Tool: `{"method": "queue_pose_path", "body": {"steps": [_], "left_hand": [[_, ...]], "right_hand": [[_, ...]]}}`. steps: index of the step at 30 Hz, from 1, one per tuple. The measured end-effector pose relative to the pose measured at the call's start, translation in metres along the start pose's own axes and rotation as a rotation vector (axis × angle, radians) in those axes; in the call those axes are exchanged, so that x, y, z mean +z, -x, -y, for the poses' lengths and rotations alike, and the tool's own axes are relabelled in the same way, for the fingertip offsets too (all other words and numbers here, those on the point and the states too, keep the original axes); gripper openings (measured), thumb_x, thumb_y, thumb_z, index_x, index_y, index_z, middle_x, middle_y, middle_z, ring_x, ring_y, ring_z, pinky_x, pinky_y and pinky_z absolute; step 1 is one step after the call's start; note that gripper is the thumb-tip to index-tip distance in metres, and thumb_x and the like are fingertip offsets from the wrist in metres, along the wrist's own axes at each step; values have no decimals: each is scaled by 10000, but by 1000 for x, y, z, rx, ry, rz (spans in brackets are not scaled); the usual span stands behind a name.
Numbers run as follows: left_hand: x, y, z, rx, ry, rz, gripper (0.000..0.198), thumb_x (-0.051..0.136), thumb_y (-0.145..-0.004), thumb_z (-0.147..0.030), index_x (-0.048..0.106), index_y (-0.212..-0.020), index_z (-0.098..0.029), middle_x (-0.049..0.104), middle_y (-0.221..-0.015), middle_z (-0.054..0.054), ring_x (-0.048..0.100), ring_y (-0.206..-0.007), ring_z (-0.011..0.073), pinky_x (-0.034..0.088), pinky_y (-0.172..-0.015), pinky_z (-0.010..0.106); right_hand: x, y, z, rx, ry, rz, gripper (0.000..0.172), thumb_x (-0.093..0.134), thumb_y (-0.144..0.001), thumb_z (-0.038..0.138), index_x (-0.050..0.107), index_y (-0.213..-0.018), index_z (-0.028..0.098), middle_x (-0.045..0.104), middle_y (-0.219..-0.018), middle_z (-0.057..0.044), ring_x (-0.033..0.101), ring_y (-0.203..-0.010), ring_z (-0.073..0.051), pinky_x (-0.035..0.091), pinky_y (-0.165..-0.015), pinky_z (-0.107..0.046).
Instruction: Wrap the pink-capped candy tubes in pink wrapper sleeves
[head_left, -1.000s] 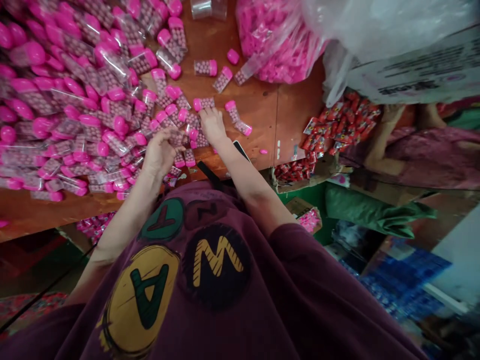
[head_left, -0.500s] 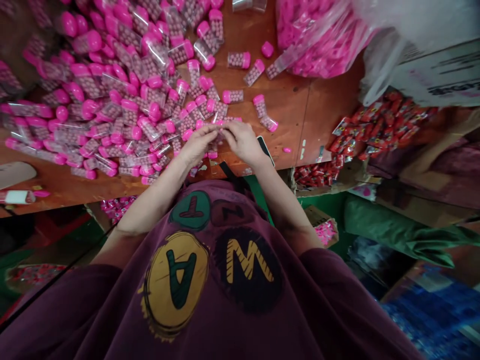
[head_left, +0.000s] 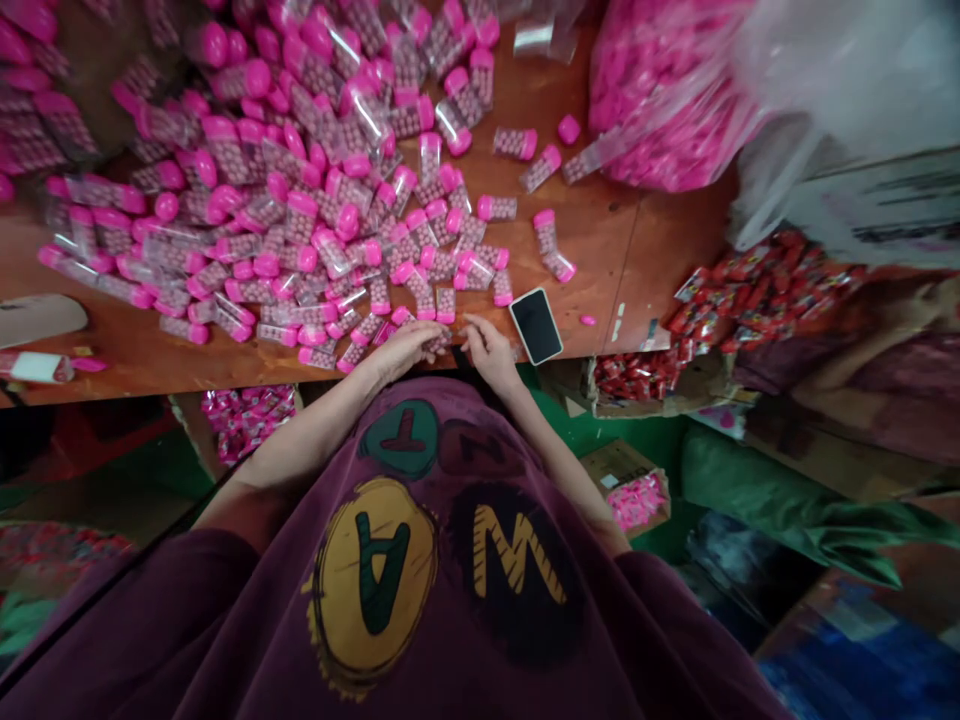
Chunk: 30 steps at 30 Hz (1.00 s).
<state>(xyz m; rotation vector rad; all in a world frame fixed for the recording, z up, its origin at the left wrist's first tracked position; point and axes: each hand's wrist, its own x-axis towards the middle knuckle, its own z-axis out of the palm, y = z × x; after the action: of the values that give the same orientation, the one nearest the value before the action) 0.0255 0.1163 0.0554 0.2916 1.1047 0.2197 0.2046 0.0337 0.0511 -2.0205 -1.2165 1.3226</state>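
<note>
Close to the table's front edge, my left hand (head_left: 407, 348) is closed round a small clear jar of pinkish beads (head_left: 437, 343), partly hidden by its fingers. My right hand (head_left: 490, 354) is just right of it, its fingers half curled and apart, with nothing visible between them. The two hands are separated by a small gap. Right beyond them lie several more bead-filled jars with bright pink caps, one of them an upright jar (head_left: 445, 304). The large heap of such jars (head_left: 285, 215) spreads over the left and middle of the table.
A phone (head_left: 536, 326) lies right of my right hand on the wooden table (head_left: 600, 245). Behind it stands a plastic bag of pink pieces (head_left: 667, 95). Red wrapped packets (head_left: 757, 290) are piled at right. Below the edge are boxes of pink packets (head_left: 637, 500). Another person's arm (head_left: 855, 370) shows at right.
My hands have come back toward my body and moved apart; earlier their fingertips met over the jars. The phone, mostly covered before, is now in full view. The camera view has shifted.
</note>
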Motion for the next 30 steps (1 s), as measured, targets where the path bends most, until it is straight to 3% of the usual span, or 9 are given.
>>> {"method": "queue_pose_path", "body": {"steps": [2,7,10,13,15,18,24,27,30], "left_hand": [[-6,4,-6,51,5,-22,166,817,-757,-247,717,-798,-122,669,-698,44,661,-618,139,432,-502,210],[-20,8,-30,201,75,-114,110,734,-649,-223,657,-683,-152,631,-656,20,595,-578,115,378,-483,206],[-25,10,-47,264,130,-158,72,682,-608,-200,635,-648,-163,624,-679,12,611,-616,116,403,-512,208],[-25,12,-56,285,160,-177,66,668,-562,-168,641,-623,-167,623,-677,9,616,-611,123,421,-518,218],[-24,14,-57,290,172,-184,72,666,-543,-149,647,-610,-170,627,-673,10,616,-607,127,414,-505,220],[-20,15,-52,281,184,-185,69,679,-548,-139,661,-606,-173,642,-678,15,628,-617,137,421,-503,222],[-12,14,-41,275,203,-201,95,792,-643,-194,737,-719,-180,704,-745,40,670,-703,168,463,-554,239],[-6,13,-45,329,228,-168,154,834,-728,-280,754,-810,-177,727,-835,49,687,-777,175,502,-609,250],[2,9,-55,389,272,-112,209,830,-724,-266,745,-892,-173,715,-862,37,699,-832,177,546,-672,266]], "right_hand": [[-4,-14,-8,38,44,-78,429,413,-1045,347,693,-1321,177,809,-1072,-124,768,-901,-246,632,-920,-413],[-14,-61,-5,-41,186,-172,383,442,-1022,249,727,-1269,184,733,-1315,-183,691,-1228,-303,532,-1142,-491],[-17,-81,3,-93,231,-135,318,554,-979,224,768,-1211,178,718,-1328,-193,697,-1188,-317,531,-1133,-504],[-25,-96,8,-143,235,-120,265,597,-974,231,788,-1156,207,768,-1252,-138,731,-1114,-266,576,-1068,-424],[-39,-109,9,-151,239,-166,278,552,-995,222,782,-1151,218,798,-1196,-110,746,-1090,-235,595,-1030,-380],[-74,-144,12,-105,286,-308,350,447,-1017,194,764,-1164,178,804,-1173,-151,746,-1098,-256,589,-1041,-417],[-147,-241,28,2,414,-498,462,352,-1035,142,658,-1371,64,673,-1391,-267,652,-1286,-294,482,-1152,-449],[-162,-275,31,63,455,-485,435,397,-1034,145,633,-1388,53,651,-1391,-286,656,-1246,-327,488,-1108,-496],[-165,-295,28,121,473,-447,397,488,-978,92,641,-1342,57,660,-1364,-262,663,-1223,-330,489,-1094,-499]]}}
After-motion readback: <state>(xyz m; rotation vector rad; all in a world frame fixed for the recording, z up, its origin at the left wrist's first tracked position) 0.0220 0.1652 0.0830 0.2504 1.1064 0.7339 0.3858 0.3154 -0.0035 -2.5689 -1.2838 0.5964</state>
